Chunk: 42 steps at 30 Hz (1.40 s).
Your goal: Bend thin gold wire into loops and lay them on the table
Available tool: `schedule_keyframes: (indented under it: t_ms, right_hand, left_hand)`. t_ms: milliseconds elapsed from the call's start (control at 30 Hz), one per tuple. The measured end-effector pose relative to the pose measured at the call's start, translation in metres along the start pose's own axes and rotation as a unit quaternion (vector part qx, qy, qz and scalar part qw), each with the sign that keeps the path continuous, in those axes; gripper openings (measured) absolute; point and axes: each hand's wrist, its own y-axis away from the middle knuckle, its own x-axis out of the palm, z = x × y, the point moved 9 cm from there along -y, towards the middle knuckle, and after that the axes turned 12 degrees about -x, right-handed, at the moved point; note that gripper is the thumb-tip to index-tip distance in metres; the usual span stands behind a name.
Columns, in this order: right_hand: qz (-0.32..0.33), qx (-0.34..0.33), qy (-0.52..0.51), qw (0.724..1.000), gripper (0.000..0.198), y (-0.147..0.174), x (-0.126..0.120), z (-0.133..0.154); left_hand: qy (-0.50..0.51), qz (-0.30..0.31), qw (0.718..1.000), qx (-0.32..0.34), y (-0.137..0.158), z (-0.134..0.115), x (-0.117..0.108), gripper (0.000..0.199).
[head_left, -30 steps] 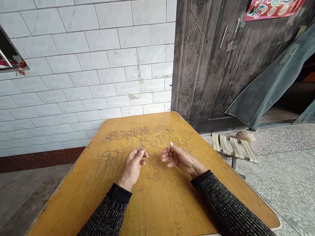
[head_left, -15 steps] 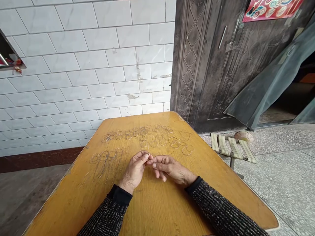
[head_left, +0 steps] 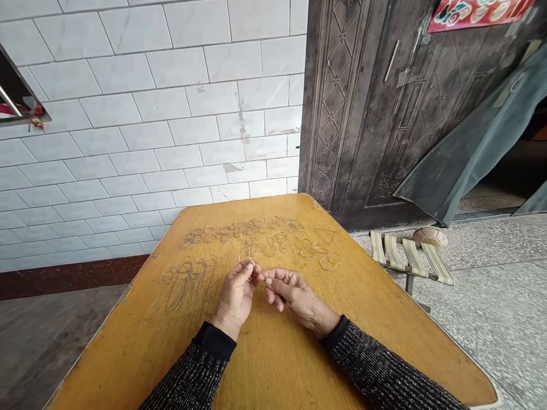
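Note:
Over the middle of the wooden table (head_left: 273, 353), my left hand (head_left: 237, 290) is closed in a pinch on a thin wire (head_left: 240, 254), part of which curves up in a loop above the fingertips. My right hand (head_left: 294, 296) is beside it, thumb and forefinger pinched on the same thin wire, its other fingers curled. The fingertips of both hands nearly meet. Beyond them lie rows of wire loops bent like petals (head_left: 252, 226). Left of my left hand is a group of looped wires with long straight tails (head_left: 186, 279).
A wire triangle (head_left: 327, 234) lies near the table's right edge. White tiled wall (head_left: 179, 102) stands behind, with a dark carved door (head_left: 363, 114) to its right. A folding stool with striped straps (head_left: 410, 256) stands on the floor at right, near a grey curtain (head_left: 474, 148).
A wire loop now rises above my left fingertips, where a short straight end stood before. My right fingers have shifted slightly. The whole view has moved a little.

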Motion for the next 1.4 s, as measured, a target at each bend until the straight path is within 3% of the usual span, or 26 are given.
schedule_keyframes:
  t_ms: [267,367,500,600,700,800,1000,1267,1400]
  right_hand:
    - [0.075,0.049,-0.004,0.996,0.032,0.004,0.006,0.002]
    - [0.077,0.035,-0.006,0.996,0.028,0.003,0.002,0.003]
    - [0.071,0.023,-0.006,0.997,0.027,0.002,-0.002,0.006]
    - [0.079,0.032,-0.001,0.996,0.028,0.003,-0.003,0.006]
    - [0.081,0.043,0.006,0.996,0.028,0.005,-0.004,0.005]
    - [0.082,0.060,0.016,0.995,0.028,0.006,-0.003,0.003]
    - [0.102,0.082,0.028,0.991,0.029,0.009,0.002,-0.001]
    - [0.089,0.082,0.049,0.991,0.027,0.008,-0.001,-0.004]
    - [0.051,0.060,0.068,0.995,0.027,0.006,-0.004,0.003]
  left_hand:
    - [-0.048,0.029,0.998,-0.005,0.006,0.001,0.012,0.014]
    - [-0.044,0.033,0.998,-0.027,0.006,0.005,0.012,0.013]
    - [-0.040,0.037,0.997,-0.062,0.005,0.008,0.010,0.027]
    - [-0.054,-0.009,0.998,-0.020,0.006,-0.005,0.001,0.036]
    - [-0.135,-0.057,0.987,0.058,0.010,-0.024,-0.003,0.041]
    - [-0.215,-0.042,0.971,0.096,0.013,-0.033,0.005,0.039]
    - [-0.261,-0.038,0.959,0.106,0.011,-0.031,0.009,0.021]
    - [-0.283,-0.027,0.953,0.105,0.010,-0.029,0.012,0.020]
    - [-0.291,-0.029,0.951,0.098,0.006,-0.028,0.006,0.021]
